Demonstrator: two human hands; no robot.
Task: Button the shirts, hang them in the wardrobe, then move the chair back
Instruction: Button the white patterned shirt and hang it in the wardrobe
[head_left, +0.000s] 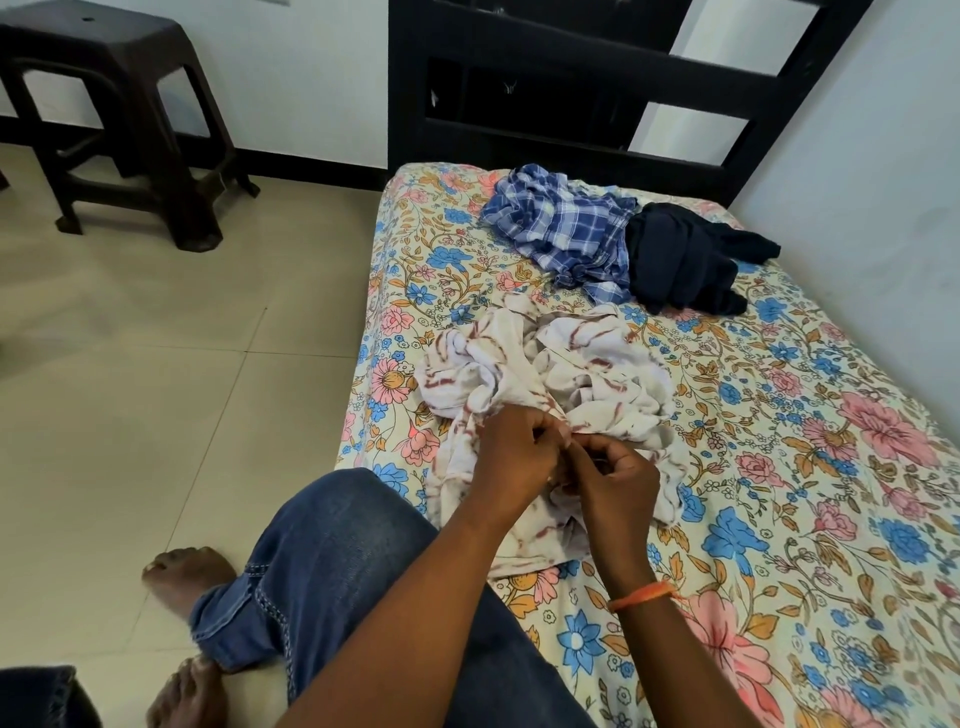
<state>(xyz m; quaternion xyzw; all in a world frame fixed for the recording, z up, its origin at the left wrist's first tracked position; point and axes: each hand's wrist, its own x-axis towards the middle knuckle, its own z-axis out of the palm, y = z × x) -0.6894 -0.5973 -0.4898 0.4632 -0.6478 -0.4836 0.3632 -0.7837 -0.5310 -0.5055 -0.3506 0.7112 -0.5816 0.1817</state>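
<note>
Floral-sheeted bed (779, 467) against a pale wall, dark headboard (571, 78) behind, tiled floor (130, 364) to the left with a dark plastic stool (119, 104). White shirt with reddish streaks (545, 374) crumpled near the bed's edge. Left hand (511, 457) and right hand (613, 483) both pinching its placket, fingers curled, close together. Blue checked shirt (561, 223) and dark garment (680, 260) heaped farther up, touching. Orange thread (641, 595) on right wrist. Jeans-clad knee (337, 561) below.
</note>
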